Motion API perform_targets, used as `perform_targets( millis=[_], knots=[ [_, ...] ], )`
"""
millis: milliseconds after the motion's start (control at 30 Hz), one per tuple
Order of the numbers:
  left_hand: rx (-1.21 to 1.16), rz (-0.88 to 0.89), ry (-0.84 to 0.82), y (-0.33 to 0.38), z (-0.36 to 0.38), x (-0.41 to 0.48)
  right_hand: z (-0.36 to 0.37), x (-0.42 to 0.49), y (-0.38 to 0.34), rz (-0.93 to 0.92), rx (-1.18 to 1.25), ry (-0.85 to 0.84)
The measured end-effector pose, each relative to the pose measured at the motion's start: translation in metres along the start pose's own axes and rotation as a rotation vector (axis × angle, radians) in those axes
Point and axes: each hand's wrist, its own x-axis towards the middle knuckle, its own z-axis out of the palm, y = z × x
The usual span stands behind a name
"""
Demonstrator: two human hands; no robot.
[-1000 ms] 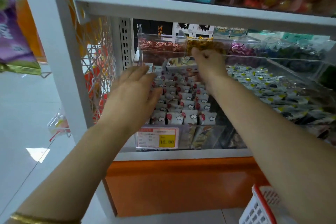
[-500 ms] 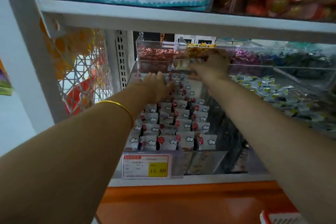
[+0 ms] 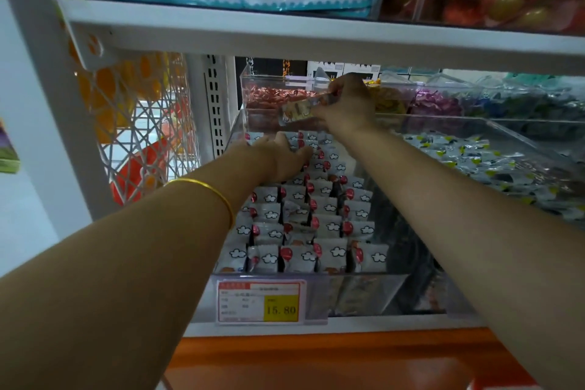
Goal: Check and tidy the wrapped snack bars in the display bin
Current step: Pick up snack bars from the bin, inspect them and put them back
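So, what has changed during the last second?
The right hand took hold of one wrapped bar at the back of the bin and raised it. The left hand reached deeper, onto the bars near the back. The rows and the price tag stayed put.

The right hand [image 3: 345, 104] pinches one wrapped snack bar [image 3: 296, 111] by its end and holds it level above the rear edge of the clear display bin [image 3: 364, 293]. The left hand [image 3: 281, 157], with a gold bangle [image 3: 207, 188] on its wrist, rests palm-down on the rows of upright bars [image 3: 319, 228] near the bin's rear left corner. A price label [image 3: 258, 302] reading 15.80 is fixed at the bin's front left corner.
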Motion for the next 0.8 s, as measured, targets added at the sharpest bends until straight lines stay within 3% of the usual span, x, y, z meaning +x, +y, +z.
perform_targets(
  millis=[467, 567, 733, 800],
  knots=[
    [0.064, 0.016, -0.034, 0.000, 0.003, -0.024, 0.052, 0.026, -0.007, -0.345, -0.504, -0.133],
    [0.056, 0.024, -0.033, 0.001, 0.000, -0.030, 0.057, 0.029, -0.006, -0.348, -0.563, -0.175],
    [0.045, 0.029, -0.046, 0.003, -0.005, -0.044, 0.060, 0.019, -0.004, -0.242, -0.545, -0.501],
    [0.041, 0.034, -0.047, 0.005, -0.006, -0.053, 0.054, 0.014, -0.003, -0.216, -0.487, -0.513]
  ],
)
